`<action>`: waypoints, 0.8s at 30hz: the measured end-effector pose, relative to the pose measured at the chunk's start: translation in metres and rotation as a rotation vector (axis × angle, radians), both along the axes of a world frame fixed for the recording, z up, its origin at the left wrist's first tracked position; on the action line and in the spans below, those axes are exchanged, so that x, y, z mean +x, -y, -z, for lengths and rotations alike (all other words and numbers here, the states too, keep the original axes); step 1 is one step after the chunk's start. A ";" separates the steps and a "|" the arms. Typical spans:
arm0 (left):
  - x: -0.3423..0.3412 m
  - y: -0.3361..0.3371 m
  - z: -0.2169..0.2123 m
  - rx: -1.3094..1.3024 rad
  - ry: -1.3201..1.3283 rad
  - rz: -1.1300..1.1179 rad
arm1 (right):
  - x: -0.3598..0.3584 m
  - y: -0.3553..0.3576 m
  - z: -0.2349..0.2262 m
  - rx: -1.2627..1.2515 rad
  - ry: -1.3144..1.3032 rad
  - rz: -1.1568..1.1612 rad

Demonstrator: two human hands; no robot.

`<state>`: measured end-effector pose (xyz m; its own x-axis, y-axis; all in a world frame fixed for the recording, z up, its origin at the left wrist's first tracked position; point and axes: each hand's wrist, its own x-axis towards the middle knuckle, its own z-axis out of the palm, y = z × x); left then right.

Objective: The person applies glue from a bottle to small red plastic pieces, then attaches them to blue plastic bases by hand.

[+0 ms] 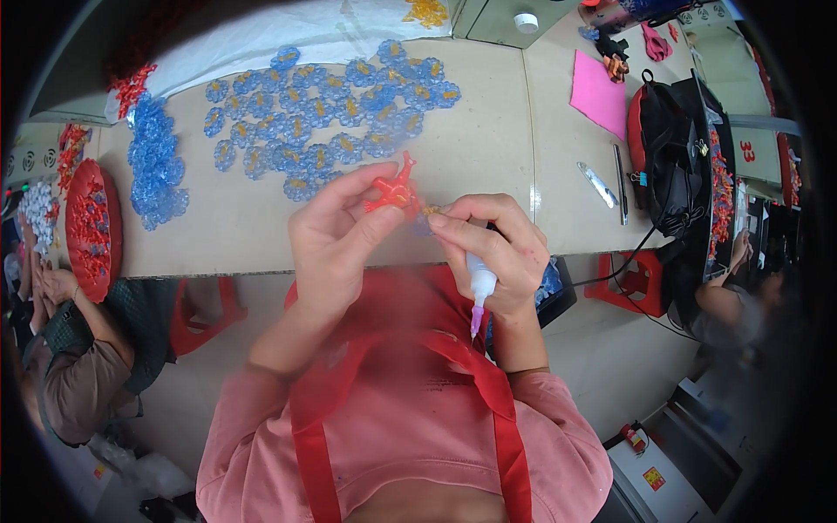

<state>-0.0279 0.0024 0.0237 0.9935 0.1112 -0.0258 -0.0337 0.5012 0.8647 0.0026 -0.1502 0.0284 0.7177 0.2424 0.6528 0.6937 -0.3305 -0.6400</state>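
My left hand (331, 240) pinches a red translucent plastic piece with several arms (397, 190) between thumb and fingers, above the front edge of the table. Close beside it, the thumb and forefinger of my right hand (501, 235) press on a tiny yellowish piece (431, 210), partly hidden. Also gripped in that right hand is a white squeeze bottle (481, 277) with a thin purple tip pointing down. Beyond my hands lie several blue translucent flower-shaped pieces (296, 126), many with yellow centres.
Plain blue pieces (150, 166) are heaped at the left, near a red tray (98, 286) of small parts. At the right lie a pink sheet (600, 94), a cutter knife (596, 185), a pen (621, 183) and a black bag (667, 166). Another person's hand (59, 285) is at far left.
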 end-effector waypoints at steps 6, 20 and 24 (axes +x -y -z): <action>0.002 -0.001 -0.003 0.108 0.015 0.042 | 0.002 0.000 -0.003 -0.030 0.041 -0.019; 0.003 0.004 -0.001 -0.065 -0.112 0.019 | 0.006 0.001 0.009 0.045 -0.005 -0.060; 0.003 0.005 0.001 -0.075 -0.099 0.015 | 0.005 -0.001 0.015 0.103 -0.038 -0.072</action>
<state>-0.0244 -0.0024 0.0232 0.9873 0.0902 -0.1310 0.0577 0.5647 0.8233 0.0077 -0.1492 0.0136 0.7258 0.2268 0.6494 0.6876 -0.2120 -0.6945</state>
